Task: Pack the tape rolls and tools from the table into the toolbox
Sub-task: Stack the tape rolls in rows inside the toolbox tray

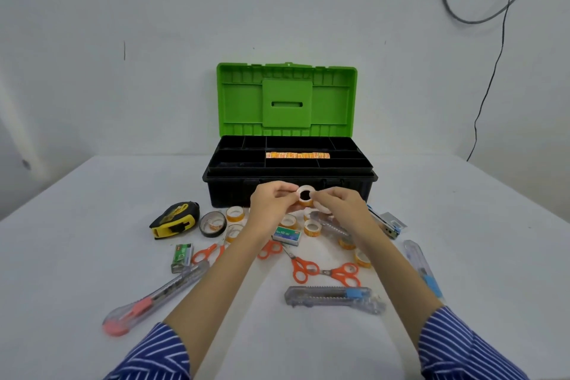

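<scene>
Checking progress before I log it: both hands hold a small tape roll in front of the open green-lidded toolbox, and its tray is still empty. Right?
Not quite. The head view shows a row of orange tape rolls already in the tray of the black green-lidded toolbox. Both the left hand and the right hand do hold the small tape roll.

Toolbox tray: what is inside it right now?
The toolbox tray shows one row of orange tape rolls in a middle compartment. The other compartments look dark and bare; anything below the tray is covered.

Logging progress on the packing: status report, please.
Both hands, left hand and right hand, pinch one tape roll before the open toolbox. Row of rolls already in tray. Nothing blocking.
</scene>
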